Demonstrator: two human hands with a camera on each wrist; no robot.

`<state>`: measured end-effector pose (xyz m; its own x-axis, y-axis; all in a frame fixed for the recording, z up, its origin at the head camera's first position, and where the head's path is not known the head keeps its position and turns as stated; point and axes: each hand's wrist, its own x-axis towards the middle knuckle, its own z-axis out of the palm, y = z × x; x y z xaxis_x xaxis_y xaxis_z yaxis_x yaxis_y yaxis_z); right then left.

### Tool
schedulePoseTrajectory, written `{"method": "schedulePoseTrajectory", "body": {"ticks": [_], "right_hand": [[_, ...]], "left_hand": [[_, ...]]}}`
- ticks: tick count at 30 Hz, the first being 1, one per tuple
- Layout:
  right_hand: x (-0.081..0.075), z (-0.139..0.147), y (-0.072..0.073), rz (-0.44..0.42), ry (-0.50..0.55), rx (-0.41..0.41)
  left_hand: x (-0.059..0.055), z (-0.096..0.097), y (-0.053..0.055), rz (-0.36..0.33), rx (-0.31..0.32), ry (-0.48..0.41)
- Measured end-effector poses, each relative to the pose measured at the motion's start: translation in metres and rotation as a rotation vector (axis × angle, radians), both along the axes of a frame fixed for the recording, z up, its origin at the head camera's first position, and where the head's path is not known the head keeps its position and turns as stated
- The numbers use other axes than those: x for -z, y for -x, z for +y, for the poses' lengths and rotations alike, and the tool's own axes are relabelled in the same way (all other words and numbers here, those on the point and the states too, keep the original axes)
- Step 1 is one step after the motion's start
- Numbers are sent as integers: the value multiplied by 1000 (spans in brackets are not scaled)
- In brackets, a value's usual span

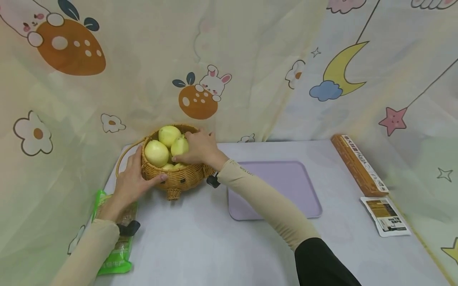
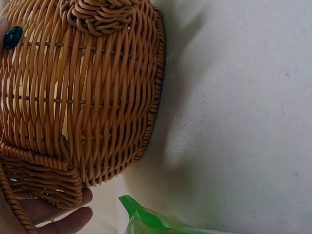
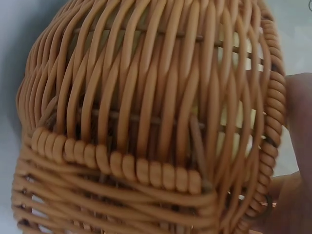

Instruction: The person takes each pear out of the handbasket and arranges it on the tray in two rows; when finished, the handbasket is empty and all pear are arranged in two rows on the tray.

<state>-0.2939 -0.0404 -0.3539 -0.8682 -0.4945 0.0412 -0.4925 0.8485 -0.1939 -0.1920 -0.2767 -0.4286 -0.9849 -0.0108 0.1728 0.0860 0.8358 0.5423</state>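
A wicker basket [image 1: 189, 178] with a woven snout and dark button eyes stands at the back left of the table. Several yellow-green apples [image 1: 156, 153] lie in it. My left hand [image 1: 130, 180] holds the basket's left side, thumb across the front near the rim; in the left wrist view its fingertips [image 2: 68, 222] show below a woven ear. Reaching over the right rim, my right hand [image 1: 202, 149] grips an apple [image 1: 179, 146] between thumb and fingers. The right wrist view is mostly basket wall [image 3: 146, 73], with part of that hand [image 3: 295, 126] at the right edge.
A lilac tray [image 1: 275, 186] lies right of the basket, under the right forearm. A green bag [image 1: 114, 262] is partly covered by the left forearm. Along the right edge lie a long brown box [image 1: 358, 165] and a small white-and-brown packet [image 1: 386, 216]. A printed curtain [image 1: 250, 59] hangs behind.
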Motion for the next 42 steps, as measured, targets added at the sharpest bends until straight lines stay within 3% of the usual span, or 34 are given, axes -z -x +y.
{"method": "schedulePoseTrajectory", "body": {"ticks": [11, 23, 27, 35, 42], "right_hand": [[2, -2, 1, -54, 12, -2], [0, 5, 10, 57, 61, -114], [-10, 9, 9, 50, 153, -190], [-47, 34, 5, -48, 355, -290], [-56, 59, 4, -100, 471, -350]], "left_hand": [[2, 0, 0, 23, -4, 11], [3, 1, 2, 12, 2, 8], [3, -1, 0, 8, -2, 2], [1, 0, -1, 9, 0, 0], [2, 1, -2, 15, -1, -2]]}}
